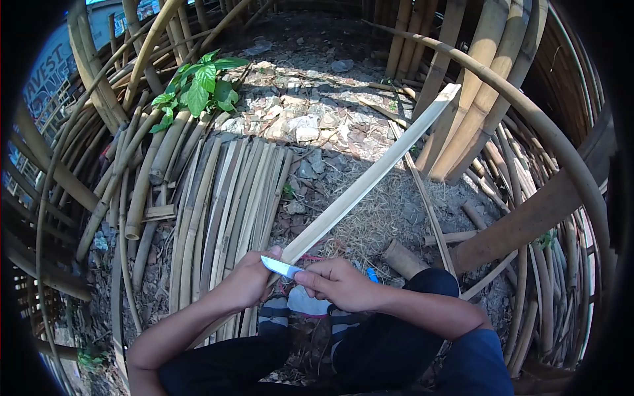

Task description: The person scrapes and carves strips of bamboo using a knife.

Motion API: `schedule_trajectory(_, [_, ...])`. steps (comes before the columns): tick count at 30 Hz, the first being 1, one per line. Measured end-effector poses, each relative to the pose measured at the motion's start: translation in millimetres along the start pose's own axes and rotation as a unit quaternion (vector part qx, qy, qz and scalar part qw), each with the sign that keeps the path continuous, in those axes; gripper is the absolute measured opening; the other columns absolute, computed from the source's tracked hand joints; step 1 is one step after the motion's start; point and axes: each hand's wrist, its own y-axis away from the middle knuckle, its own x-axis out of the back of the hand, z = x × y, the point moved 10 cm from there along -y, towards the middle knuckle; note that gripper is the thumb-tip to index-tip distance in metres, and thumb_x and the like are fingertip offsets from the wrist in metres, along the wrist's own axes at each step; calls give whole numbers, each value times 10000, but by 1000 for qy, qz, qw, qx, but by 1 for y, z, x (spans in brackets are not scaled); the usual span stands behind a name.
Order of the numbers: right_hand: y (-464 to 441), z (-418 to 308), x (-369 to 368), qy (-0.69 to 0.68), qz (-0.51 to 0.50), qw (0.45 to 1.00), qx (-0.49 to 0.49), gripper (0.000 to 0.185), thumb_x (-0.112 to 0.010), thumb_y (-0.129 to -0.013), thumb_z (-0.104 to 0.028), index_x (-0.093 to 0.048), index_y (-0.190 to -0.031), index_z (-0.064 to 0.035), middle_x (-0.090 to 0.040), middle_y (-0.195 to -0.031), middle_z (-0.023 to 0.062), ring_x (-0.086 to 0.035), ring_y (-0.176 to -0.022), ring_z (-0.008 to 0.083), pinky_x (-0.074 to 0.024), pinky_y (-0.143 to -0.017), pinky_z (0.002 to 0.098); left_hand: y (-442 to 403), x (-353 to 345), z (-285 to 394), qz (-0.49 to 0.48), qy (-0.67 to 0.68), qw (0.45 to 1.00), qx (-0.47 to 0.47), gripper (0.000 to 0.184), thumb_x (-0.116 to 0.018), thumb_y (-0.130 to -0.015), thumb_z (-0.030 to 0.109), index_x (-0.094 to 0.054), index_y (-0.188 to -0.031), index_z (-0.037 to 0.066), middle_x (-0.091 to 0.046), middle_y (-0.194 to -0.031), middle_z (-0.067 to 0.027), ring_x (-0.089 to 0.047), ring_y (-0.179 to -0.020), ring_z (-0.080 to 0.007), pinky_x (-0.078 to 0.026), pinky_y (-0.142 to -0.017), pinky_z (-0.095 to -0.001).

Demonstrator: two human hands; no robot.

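My left hand [249, 278] is closed around the lower part of a long split bamboo strip [360, 191]. From there the strip slants up and away to the right, its pale cut face showing. My right hand [340, 284] grips a knife, its fingers wrapped around the handle, which is mostly hidden. The bright knife blade [280, 266] points left and lies across the strip, close beside my left hand. Whether the edge bites into the bamboo I cannot tell.
A row of split bamboo strips [228, 211] lies to the left. Thick bamboo poles [479, 92] stand at the right, and a curved bamboo pole [522, 99] arches nearby. A short bamboo piece [403, 259] lies by my knee. A leafy plant [201, 86] grows behind, among rubble and shavings.
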Motion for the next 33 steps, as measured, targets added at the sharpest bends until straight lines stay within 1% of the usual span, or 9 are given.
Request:
schedule_trajectory(2, [1,-4,7,57,25,998,10,430,-518,-1012,-374,-634,-765,-41,-546,-643,2,-481,-594,84,-390,-563,274,0,-1,2,-6,7,1000,-8,605,-313,-1030,537,-562,-831,23,-421,-490,-10,-414,-376,-112,-294,-361,-288])
schedule_trajectory(11, [2,-2,23,113,72,991,-1,446,-555,-981,-422,-661,-786,-35,-537,-593,25,-490,-566,105,-387,-549,305,-2,-2,-4,-19,17,1000,2,585,-327,-1035,505,-605,-883,13,-430,-496,-16,-406,-366,-109,-286,-344,-281])
schedule_trajectory(16, [4,-8,34,129,91,987,7,457,-561,-975,-429,-661,-779,-28,-532,-578,43,-495,-556,125,-385,-547,326,-1,2,2,-32,49,998,-28,429,-310,-1010,284,-599,-916,-17,-459,-497,-42,-419,-345,-114,-313,-306,-259])
schedule_trajectory(19, [6,-8,37,145,104,984,5,462,-568,-968,-431,-661,-777,-21,-544,-587,61,-506,-554,153,-394,-556,343,-5,1,-5,-44,66,997,-22,396,-303,-991,236,-597,-928,-23,-462,-496,-45,-412,-336,-120,-313,-308,-261])
schedule_trajectory(24, [5,-10,44,162,124,979,9,463,-578,-959,-436,-665,-782,-17,-555,-597,85,-520,-556,193,-406,-567,362,-3,3,0,-33,59,998,-19,470,-309,-1030,336,-595,-887,-9,-445,-485,-41,-384,-329,-121,-287,-313,-265])
schedule_trajectory(26, [5,-12,52,135,146,978,63,458,-584,-960,-431,-670,-782,-17,-557,-600,66,-512,-557,158,-402,-560,336,-2,3,1,-33,55,998,-24,505,-310,-1041,375,-591,-856,-1,-437,-480,-37,-372,-327,-120,-278,-315,-268])
schedule_trajectory(29, [8,-4,73,79,178,981,9,457,-562,-985,-394,-637,-738,-17,-516,-584,21,-450,-534,102,-360,-526,283,-2,7,-6,-25,51,998,-22,564,-304,-1048,439,-573,-784,19,-416,-464,-26,-353,-324,-118,-267,-318,-273])
schedule_trajectory(32, [18,-13,119,-41,239,970,22,445,-533,-1010,-352,-588,-698,-40,-459,-581,-28,-374,-525,53,-300,-499,242,1,8,-15,-21,46,999,-4,572,-297,-1050,435,-550,-731,33,-401,-450,-17,-352,-320,-119,-273,-319,-272])
schedule_trajectory(33, [20,-11,122,-39,244,969,21,445,-533,-1010,-352,-588,-698,-40,-459,-581,-28,-374,-525,53,-300,-499,242,2,7,-19,-20,37,999,11,568,-294,-1049,447,-537,-728,46,-383,-440,-10,-340,-319,-107,-264,-316,-257])
